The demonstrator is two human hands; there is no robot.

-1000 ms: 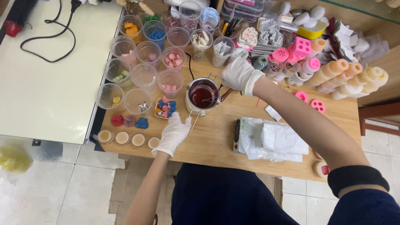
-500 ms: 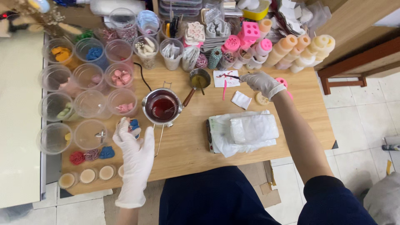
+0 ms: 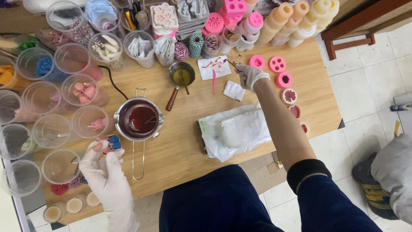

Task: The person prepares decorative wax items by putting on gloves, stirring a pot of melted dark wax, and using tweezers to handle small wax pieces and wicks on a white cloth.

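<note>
I see my right hand (image 3: 249, 76), in a white glove, far out over the worktop (image 3: 189, 141); its fingers pinch a thin metal tool (image 3: 232, 64) whose tip lies over a white paper square (image 3: 213, 67) smeared with red. A pink stick (image 3: 213, 80) and a small folded white cloth (image 3: 234, 90) lie just beside that hand. My left hand (image 3: 106, 172), also gloved, hangs at the near left edge, fingers curled around a small pink piece (image 3: 103, 143); I cannot tell how firmly. Just beyond it stands a steel pot (image 3: 138, 120) of dark red liquid, its wire handle pointing toward me. A smaller pan (image 3: 181, 76) of yellow liquid sits between the pot and the paper. Clear plastic cups (image 3: 51, 131) crowd the left side; pink moulds (image 3: 277, 64) lie right of the right hand.
</note>
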